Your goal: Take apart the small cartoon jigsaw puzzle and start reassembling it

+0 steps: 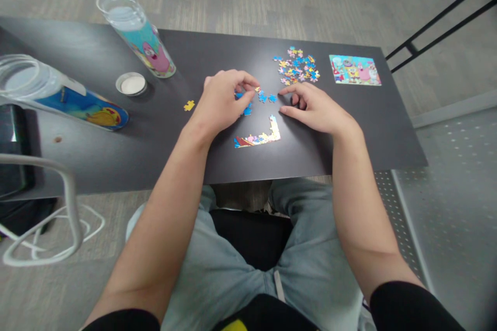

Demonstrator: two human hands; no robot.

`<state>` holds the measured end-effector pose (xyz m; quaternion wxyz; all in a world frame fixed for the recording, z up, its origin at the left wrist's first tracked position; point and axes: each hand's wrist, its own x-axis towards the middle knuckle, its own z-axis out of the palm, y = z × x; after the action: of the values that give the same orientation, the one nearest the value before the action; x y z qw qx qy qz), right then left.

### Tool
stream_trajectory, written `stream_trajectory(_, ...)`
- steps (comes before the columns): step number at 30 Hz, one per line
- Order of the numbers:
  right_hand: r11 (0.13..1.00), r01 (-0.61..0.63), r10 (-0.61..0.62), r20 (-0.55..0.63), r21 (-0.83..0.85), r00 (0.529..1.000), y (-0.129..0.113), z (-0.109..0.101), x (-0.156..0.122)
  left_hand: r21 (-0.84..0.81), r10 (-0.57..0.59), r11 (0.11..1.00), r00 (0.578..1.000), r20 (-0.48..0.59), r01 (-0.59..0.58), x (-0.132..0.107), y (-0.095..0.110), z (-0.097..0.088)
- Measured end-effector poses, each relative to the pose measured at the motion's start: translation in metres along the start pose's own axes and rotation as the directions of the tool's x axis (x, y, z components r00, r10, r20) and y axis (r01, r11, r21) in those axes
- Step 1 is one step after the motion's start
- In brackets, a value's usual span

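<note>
My left hand (225, 97) is over the dark table, with thumb and index finger closed at a small yellowish puzzle piece (257, 90). Blue puzzle pieces (247, 109) lie partly hidden beneath that hand. Between my hands are a few loose blue pieces (272, 98). My right hand (316, 107) rests to their right, index finger and thumb apart and nothing between them. Nearer to me lies a joined L-shaped strip of puzzle (258, 139), its short arm pointing away from me on the right.
A heap of loose pieces (297, 67) lies beyond my hands, beside a picture card (355, 70). One yellow piece (189, 105) is at the left. Two clear printed tubes (151, 49), one standing near a round white lid (131, 84), occupy the table's left side.
</note>
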<state>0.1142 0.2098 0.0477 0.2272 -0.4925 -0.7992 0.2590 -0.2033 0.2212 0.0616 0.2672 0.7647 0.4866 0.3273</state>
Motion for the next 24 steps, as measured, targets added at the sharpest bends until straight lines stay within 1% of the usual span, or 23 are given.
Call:
stream_trajectory(2, 1.000, 0.008, -0.008, 0.023, 0.002, 1.000, -0.005, -0.004, 0.002, -0.101, -0.011, 0.995, 0.999, 0.032, 0.014, -0.006, -0.004, -0.007)
stream_trajectory(6, 0.999, 0.041, -0.042, 0.023, 0.012, 0.999, -0.026, -0.003, 0.009, -0.256, -0.077, 0.960, 0.988, 0.136, 0.110, -0.027, -0.005, -0.026)
stream_trajectory(7, 0.998, 0.054, -0.054, 0.040, 0.021, 0.998, -0.034, 0.000, 0.011, -0.279, -0.081, 0.952, 0.983, 0.167, 0.126, -0.034, -0.004, -0.031)
stream_trajectory(9, 0.995, 0.092, -0.097, 0.119, 0.049, 0.988, -0.049, 0.008, 0.015, -0.305, -0.081, 0.941, 0.971, 0.225, 0.149, -0.046, -0.002, -0.040)
stream_trajectory(11, 0.984, 0.163, -0.175, 0.195, 0.079, 0.965, -0.062, 0.020, 0.020, -0.304, -0.079, 0.939, 0.961, 0.266, 0.162, -0.056, -0.002, -0.048)
stream_trajectory(12, 0.980, 0.179, -0.193, 0.219, 0.081, 0.957, -0.068, 0.027, 0.022, -0.292, -0.078, 0.942, 0.957, 0.279, 0.162, -0.060, -0.003, -0.052)
stream_trajectory(14, 0.979, 0.189, -0.202, 0.250, 0.075, 0.947, -0.077, 0.039, 0.026, -0.254, -0.079, 0.954, 0.952, 0.296, 0.158, -0.065, -0.006, -0.058)
stream_trajectory(17, 0.982, 0.179, -0.187, 0.263, 0.054, 0.947, -0.085, 0.051, 0.030, -0.199, -0.102, 0.966, 0.954, 0.283, 0.163, -0.070, -0.013, -0.065)
stream_trajectory(20, 0.985, 0.169, -0.171, 0.258, 0.028, 0.951, -0.088, 0.056, 0.035, -0.180, -0.123, 0.968, 0.959, 0.255, 0.172, -0.074, -0.019, -0.067)
stream_trajectory(24, 0.986, 0.162, -0.166, 0.269, 0.037, 0.949, -0.091, 0.055, 0.042, -0.174, -0.148, 0.966, 0.961, 0.235, 0.191, -0.079, -0.021, -0.067)
